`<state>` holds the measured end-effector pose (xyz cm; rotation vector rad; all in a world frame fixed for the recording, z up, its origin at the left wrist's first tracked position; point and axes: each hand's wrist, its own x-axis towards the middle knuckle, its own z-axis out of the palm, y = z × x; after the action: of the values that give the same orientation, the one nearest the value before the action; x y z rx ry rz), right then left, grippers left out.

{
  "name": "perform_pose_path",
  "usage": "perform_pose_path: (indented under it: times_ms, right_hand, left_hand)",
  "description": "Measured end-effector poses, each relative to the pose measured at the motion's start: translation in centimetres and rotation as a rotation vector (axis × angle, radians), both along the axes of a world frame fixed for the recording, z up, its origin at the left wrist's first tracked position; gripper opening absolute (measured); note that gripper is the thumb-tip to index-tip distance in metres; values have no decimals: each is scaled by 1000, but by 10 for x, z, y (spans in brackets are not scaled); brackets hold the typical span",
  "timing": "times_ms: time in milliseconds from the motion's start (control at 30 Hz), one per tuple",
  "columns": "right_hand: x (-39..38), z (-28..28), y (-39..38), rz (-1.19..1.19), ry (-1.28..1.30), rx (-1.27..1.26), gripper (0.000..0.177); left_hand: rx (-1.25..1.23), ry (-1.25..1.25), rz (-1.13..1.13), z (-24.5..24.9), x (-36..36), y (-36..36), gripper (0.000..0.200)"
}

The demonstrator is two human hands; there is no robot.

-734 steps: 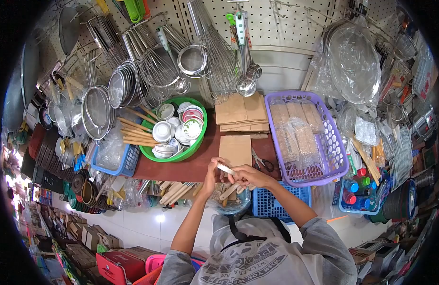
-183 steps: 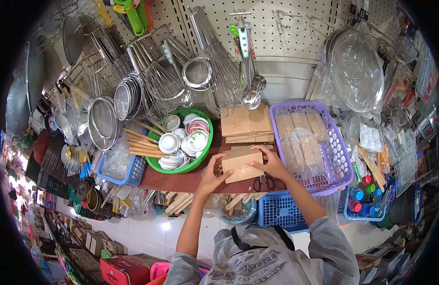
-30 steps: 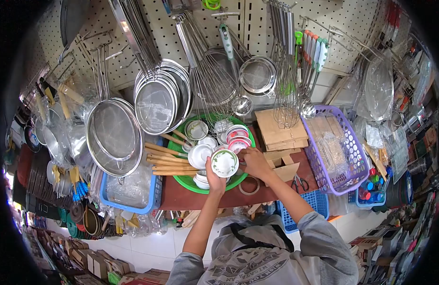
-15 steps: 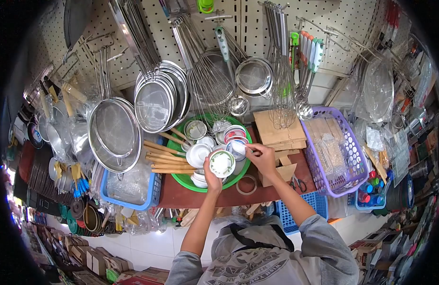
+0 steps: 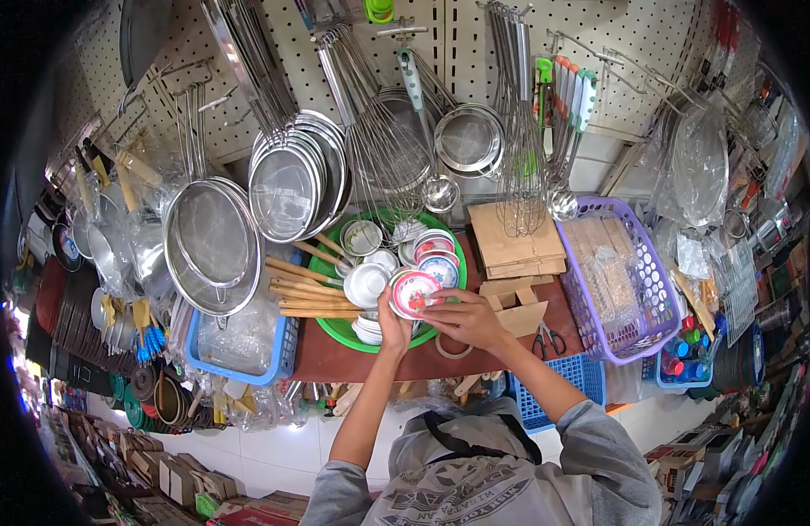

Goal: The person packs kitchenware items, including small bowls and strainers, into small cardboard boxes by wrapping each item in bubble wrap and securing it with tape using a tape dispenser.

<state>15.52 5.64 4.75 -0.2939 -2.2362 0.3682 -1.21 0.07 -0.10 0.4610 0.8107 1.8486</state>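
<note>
My left hand (image 5: 394, 326) holds a small pink-and-white dish (image 5: 414, 294) by its left side, fingers wrapped at the rim, with another rim showing just behind it. On the dish's right edge, the fingers of my right hand (image 5: 468, 317) are closed. Below both hands lies the green basin (image 5: 335, 331), full of small white bowls. Inside it are a white bowl (image 5: 366, 285), a blue-patterned dish (image 5: 440, 267) and a red-rimmed dish (image 5: 435, 244). Wooden handles (image 5: 317, 303) stick out over the basin's left edge.
Brown cardboard (image 5: 517, 241) and an opened small box (image 5: 517, 311) lie right of the basin, near scissors (image 5: 548, 340). A purple basket (image 5: 637, 342) stands further right, a blue basket (image 5: 287, 355) at left. Whisks (image 5: 379, 131) and strainers (image 5: 284, 195) hang above.
A pink-patterned dish now shows in my left hand where a green-rimmed one was. My right hand has moved left and down onto it. The small white piece it pinched no longer shows.
</note>
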Motion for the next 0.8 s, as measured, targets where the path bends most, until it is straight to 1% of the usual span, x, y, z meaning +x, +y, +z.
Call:
perform_pose_path:
  times_ms: [33, 133, 233, 333, 433, 533, 633, 733, 800]
  right_hand:
    - [0, -1, -1, -4, -23, 34, 21]
    - [0, -1, -2, -40, -91, 61, 24]
    - [-2, -6, 0, -60, -147, 99, 28]
    - [-1, -2, 0, 2, -93, 29, 29]
    - [-2, 3, 4, -1, 99, -167, 26]
    - [-2, -4, 19, -112, 155, -284, 26]
    - [-2, -8, 26, -212, 66, -300, 25]
    - [1, -19, 33, -235, -272, -222, 34]
    - [-3, -26, 35, -275, -287, -168, 39]
  left_hand:
    - [14, 38, -11, -4, -1, 1, 54]
    - [18, -29, -11, -11, -1, 2, 47]
    - [-108, -74, 29, -23, -5, 4, 38]
    - [-144, -101, 90, -21, -5, 1, 32]
    - [-127, -110, 109, -13, -2, 0, 27]
    - [-139, -161, 132, -4, 1, -1, 28]
    - [-138, -162, 137, 4, 3, -4, 30]
    - [-90, -170, 112, 0, 0, -3, 34]
    - [-64, -165, 106, 1, 1, -4, 36]
